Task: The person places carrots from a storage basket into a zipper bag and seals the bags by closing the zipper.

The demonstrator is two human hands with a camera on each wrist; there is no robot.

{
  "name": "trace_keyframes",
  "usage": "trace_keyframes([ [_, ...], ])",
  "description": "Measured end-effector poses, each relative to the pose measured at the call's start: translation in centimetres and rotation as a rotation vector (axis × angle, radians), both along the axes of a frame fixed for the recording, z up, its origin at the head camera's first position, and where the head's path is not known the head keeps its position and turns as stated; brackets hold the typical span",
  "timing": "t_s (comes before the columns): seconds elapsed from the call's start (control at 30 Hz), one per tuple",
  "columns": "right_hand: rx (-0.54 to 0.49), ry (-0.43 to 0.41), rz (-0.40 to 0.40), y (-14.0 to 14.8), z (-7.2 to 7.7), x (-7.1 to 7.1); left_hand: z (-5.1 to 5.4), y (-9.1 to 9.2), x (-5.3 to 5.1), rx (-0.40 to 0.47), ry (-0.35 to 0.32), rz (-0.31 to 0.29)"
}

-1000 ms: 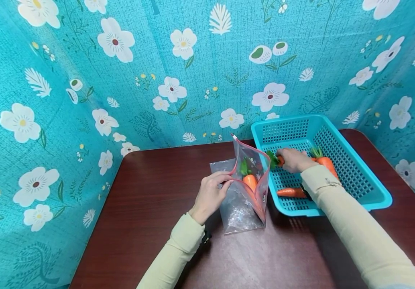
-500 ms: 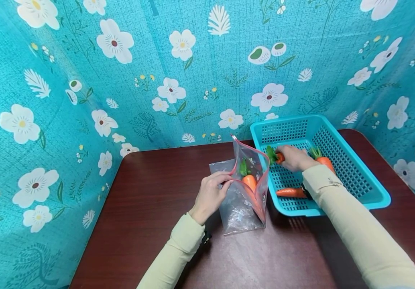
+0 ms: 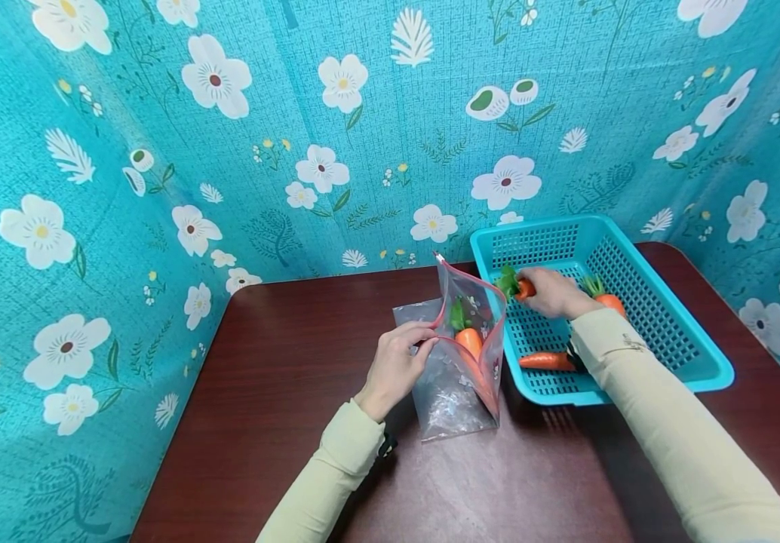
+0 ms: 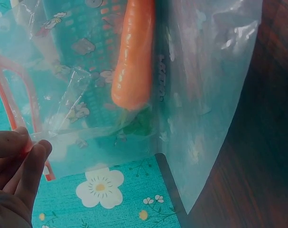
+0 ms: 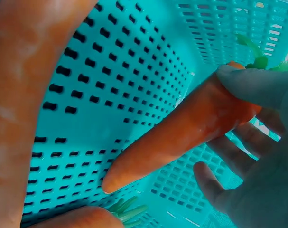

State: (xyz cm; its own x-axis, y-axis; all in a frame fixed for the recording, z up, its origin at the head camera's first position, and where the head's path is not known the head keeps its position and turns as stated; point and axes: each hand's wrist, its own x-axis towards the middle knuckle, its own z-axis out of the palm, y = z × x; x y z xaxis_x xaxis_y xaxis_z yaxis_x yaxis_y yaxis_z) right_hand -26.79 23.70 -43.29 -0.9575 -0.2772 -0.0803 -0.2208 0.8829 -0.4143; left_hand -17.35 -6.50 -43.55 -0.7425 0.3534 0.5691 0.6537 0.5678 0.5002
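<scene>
The left hand pinches the red-edged rim of a clear zip bag, whose mouth gapes. Inside the bag lies a carrot with green leaves, seen through the plastic in the left wrist view as an orange carrot. Over the blue basket, the right hand grips another carrot near its leafy end. In the right wrist view, thumb and fingers of the right hand curl round that carrot, its tapered tip pointing down-left.
Further carrots lie in the basket: one carrot near its front left, one leafy carrot beyond the right forearm. The basket stands on the right of a dark red table. A flowered blue cloth hangs behind.
Over the last second the right hand has shifted slightly, and the leafy top of its carrot has tilted and moved a little. The left hand and the bag have stayed nearly still.
</scene>
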Motion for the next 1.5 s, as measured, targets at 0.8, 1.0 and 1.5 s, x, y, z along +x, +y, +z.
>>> trace_keyframes([
  [0.8,-0.225,-0.021,-0.065,0.6,1.2,0.5,0.1,0.0,0.1,-0.016,-0.033,-0.023],
  [1.0,-0.262,-0.006,-0.095,0.6,1.4,0.5,0.1,0.0,0.1,-0.004,-0.025,-0.026],
  [1.5,-0.371,0.063,-0.222,0.6,2.5,1.3,0.1,0.3,0.0,0.015,-0.010,-0.040],
])
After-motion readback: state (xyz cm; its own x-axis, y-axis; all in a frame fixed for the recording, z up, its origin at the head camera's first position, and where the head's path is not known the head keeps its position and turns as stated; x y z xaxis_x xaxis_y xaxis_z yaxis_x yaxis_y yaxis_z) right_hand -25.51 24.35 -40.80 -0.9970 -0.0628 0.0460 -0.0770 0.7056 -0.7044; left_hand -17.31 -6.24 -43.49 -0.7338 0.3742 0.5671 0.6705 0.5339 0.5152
